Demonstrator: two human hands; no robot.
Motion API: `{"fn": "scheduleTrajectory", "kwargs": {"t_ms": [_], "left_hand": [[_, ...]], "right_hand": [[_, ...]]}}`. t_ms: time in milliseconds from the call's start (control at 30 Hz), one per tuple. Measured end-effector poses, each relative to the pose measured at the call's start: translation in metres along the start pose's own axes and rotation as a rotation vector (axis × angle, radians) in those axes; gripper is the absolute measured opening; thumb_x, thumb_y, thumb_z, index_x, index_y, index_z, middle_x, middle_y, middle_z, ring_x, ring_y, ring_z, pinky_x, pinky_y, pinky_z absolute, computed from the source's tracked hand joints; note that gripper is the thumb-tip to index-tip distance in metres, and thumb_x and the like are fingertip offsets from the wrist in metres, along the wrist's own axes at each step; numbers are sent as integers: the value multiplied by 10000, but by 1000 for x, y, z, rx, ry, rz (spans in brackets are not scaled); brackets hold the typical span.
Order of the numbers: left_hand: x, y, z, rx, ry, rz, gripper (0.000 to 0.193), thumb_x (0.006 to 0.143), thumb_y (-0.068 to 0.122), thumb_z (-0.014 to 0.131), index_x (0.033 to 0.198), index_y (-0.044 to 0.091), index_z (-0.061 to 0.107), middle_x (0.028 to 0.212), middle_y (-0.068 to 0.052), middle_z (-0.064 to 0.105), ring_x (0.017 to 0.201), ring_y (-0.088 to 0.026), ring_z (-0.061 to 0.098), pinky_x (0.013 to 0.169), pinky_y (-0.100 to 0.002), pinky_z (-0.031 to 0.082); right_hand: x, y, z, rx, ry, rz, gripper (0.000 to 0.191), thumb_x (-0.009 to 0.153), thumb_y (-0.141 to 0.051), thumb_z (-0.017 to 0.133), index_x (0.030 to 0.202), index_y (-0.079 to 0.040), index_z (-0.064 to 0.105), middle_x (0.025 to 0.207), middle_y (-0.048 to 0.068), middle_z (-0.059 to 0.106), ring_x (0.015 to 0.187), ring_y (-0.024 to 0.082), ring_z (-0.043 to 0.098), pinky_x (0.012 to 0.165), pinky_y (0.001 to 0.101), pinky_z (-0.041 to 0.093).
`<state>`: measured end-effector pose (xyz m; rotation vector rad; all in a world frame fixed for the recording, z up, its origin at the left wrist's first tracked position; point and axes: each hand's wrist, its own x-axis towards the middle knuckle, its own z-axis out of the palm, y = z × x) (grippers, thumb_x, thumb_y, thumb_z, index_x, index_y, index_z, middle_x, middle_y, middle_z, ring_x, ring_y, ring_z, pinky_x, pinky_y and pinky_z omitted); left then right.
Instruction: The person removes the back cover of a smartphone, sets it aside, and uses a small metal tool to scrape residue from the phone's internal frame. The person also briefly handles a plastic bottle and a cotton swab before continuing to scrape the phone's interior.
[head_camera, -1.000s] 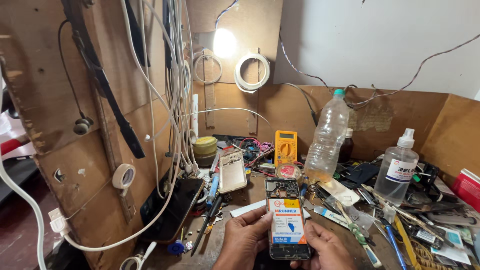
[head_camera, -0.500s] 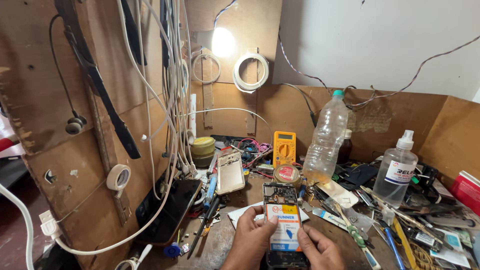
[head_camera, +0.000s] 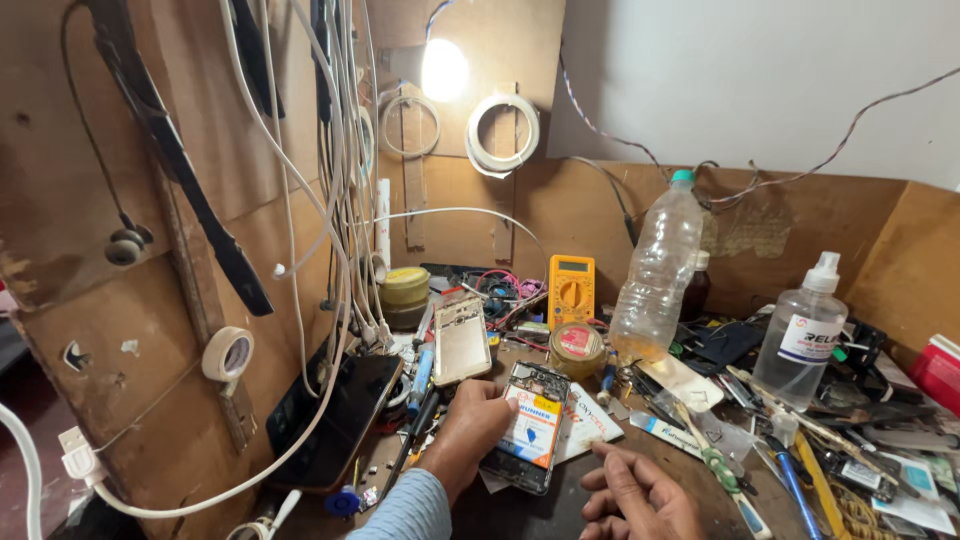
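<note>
An opened phone (head_camera: 528, 425), back cover off with its battery showing, lies tilted on the cluttered workbench. My left hand (head_camera: 466, 430) grips its left edge, fingers curled over the side. Just to the lower right of the phone, my right hand (head_camera: 640, 495) rests on the bench with fingers loosely bent, holding nothing and not touching the phone. A white card (head_camera: 585, 420) lies under the phone's right side.
A yellow multimeter (head_camera: 571, 290), a clear plastic bottle (head_camera: 655, 275), a spray bottle (head_camera: 805, 335), a small round tin (head_camera: 576, 348) and a gold phone cover (head_camera: 461, 338) stand behind. Tools and screwdrivers (head_camera: 770, 450) litter the right. Cables (head_camera: 330, 180) hang along the wooden left wall.
The view has shifted. My right hand has let go of the phone and dropped to the bench; the left hand alone holds the phone, now tilted.
</note>
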<state>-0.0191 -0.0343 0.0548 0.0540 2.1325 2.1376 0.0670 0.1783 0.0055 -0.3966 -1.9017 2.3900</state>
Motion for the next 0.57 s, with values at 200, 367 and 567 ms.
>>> {"fn": "scheduleTrajectory", "kwargs": {"t_ms": [200, 367, 567], "left_hand": [[-18, -26, 0, -72, -55, -40, 369, 873, 128, 687, 1162, -88, 607, 998, -158, 737, 865, -192, 714, 815, -329, 575], [-26, -27, -2, -193, -108, -48, 354, 855, 83, 675, 1147, -114, 637, 973, -185, 716, 786, -195, 673, 685, -290, 548], [-51, -4, -3, -464, -207, -71, 442, 788, -14, 681, 1215, -81, 587, 1071, -169, 739, 898, -210, 768, 745, -288, 673]], "right_hand": [[-5, 3, -4, 34, -23, -25, 428, 978, -281, 610, 1267, 30, 663, 903, 184, 674, 585, 225, 611, 501, 368, 536], [-7, 0, -2, 46, -29, -72, 390, 983, -233, 600, 1241, 49, 676, 896, 170, 677, 599, 195, 616, 485, 371, 547], [-6, -30, -1, -147, -81, -139, 401, 976, -239, 636, 1243, 48, 722, 879, 165, 695, 624, 179, 637, 501, 362, 588]]}}
